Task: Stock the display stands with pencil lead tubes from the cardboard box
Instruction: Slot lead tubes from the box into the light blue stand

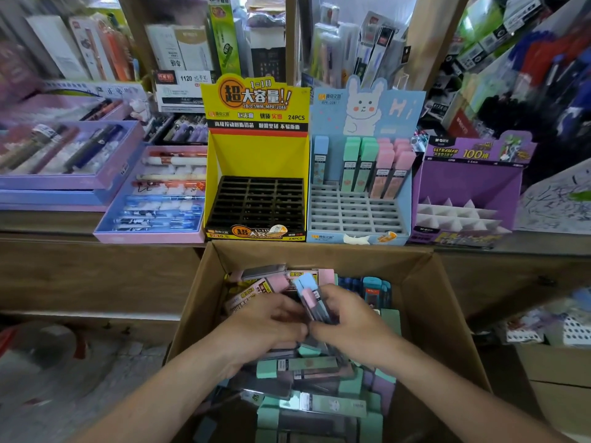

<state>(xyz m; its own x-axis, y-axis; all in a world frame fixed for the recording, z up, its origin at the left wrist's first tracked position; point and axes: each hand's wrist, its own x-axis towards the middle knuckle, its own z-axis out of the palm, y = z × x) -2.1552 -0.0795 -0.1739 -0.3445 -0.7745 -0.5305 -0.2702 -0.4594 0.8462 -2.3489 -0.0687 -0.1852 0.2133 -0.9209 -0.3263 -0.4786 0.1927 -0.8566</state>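
- My right hand (351,321) grips a small bunch of pencil lead tubes (311,295). My fingers hide their lower ends.
- My left hand (265,324) curls in beside the bunch. It is blurry, so I cannot tell if it holds anything.
- The cardboard box (204,282) is cut off at the bottom. The loose tubes in it lie in a messy pile, too many to count.
- The box sits just below the shelf (48,223) edge, under the stands.
- Three stands sit side by side: a yellow stand (220,174), a blue stand (406,199) and a purple stand (463,187).
- The yellow stand's black grid is all open slots. The blue stand's front rows are open too.
- At the blue stand's back I count one blue tube (320,161) and two green tubes (351,164). The pink tubes (391,174) overlap, so I cannot count them.
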